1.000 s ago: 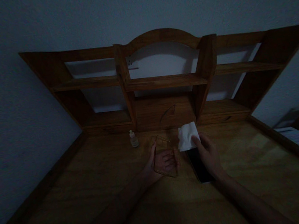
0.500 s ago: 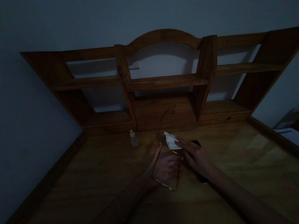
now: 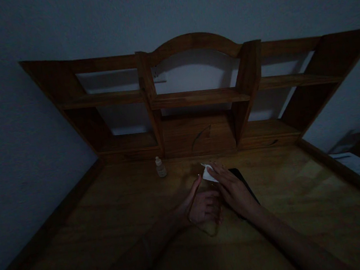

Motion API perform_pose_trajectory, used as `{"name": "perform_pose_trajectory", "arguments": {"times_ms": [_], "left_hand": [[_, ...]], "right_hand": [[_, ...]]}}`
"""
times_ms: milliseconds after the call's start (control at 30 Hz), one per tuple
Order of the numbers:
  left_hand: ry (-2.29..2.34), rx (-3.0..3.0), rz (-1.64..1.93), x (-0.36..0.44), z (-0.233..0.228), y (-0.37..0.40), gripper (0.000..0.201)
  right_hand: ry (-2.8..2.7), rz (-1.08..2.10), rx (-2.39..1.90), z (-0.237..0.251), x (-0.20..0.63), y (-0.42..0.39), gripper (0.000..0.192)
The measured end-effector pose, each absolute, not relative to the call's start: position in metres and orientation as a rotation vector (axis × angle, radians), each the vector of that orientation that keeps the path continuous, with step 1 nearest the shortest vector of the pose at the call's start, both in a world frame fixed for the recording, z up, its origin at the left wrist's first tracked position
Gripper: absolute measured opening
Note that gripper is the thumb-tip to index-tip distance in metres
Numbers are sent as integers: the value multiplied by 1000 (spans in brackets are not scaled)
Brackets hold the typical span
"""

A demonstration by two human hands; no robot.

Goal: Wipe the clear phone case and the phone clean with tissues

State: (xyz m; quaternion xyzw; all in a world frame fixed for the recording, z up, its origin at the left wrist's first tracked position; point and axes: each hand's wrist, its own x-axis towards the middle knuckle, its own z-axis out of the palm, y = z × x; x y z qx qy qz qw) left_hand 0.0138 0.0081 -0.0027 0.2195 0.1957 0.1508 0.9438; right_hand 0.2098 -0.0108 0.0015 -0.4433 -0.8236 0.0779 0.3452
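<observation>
White tissue [image 3: 208, 174] in my right hand [image 3: 233, 189], fingers near-straight; left hand [image 3: 193, 201] half-curls round clear case [image 3: 209, 228], lower centre, probably steadying it.

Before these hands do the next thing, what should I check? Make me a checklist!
1. Left hand holds the clear, rectangular phone case: ok.
2. Right hand holds the thin white tissue: ok.
3. Tissue presses on the case: cannot tell; fingers hide it.
4. Flat black phone fully visible on the brown wooden desk: not ok; the right hand covers part.
5. Small pale bottle with a light cap stands upright: ok.
6. Good light: not ok; it looks dim.
</observation>
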Motion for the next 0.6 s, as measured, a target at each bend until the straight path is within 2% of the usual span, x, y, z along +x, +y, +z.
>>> {"name": "perform_pose_trajectory", "arguments": {"times_ms": [167,300,433,600], "left_hand": [[407,430,307,14,-15,11,77],[369,434,345,11,-16,12,79],[378,446,327,13,-13,10,80],[435,493,332,19,-15,6,74]], "right_hand": [[-2011,389,-1208,3,205,-16,53],[-1584,618,-1359,5,205,-15,36],[-1325,671,-1325,4,204,-11,39],[-1458,693,-1287,6,193,-19,39]]}}
